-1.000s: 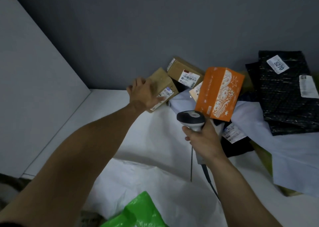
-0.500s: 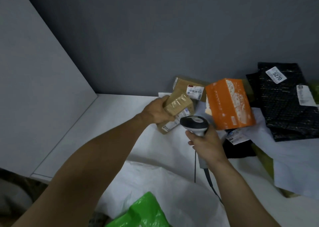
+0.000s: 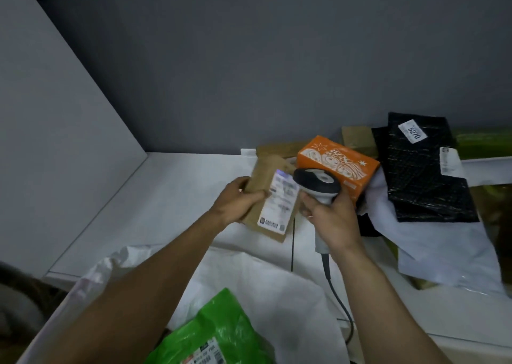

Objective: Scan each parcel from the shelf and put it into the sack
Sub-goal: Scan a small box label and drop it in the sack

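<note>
left hand [image 3: 235,200] grips cardboard parcel [image 3: 263,180] by 1 edge | right hand [image 3: 332,218] wrapped round scanner [image 3: 316,182] | looks light, stiff (label [image 3: 281,201] faces scanner) | best gripped at edges, off label

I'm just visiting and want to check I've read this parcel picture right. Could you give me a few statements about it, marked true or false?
1. The left hand holds a brown box. True.
2. The right hand holds the orange box. False: it grips the scanner; the orange box lies on the shelf behind it.
3. The scanner points at the brown box's label. True.
4. The black bag is in the sack. False: it lies on the shelf, at the right.
5. The green bag lies beside the orange box. False: it is down at the sack, nearest the camera.
</note>
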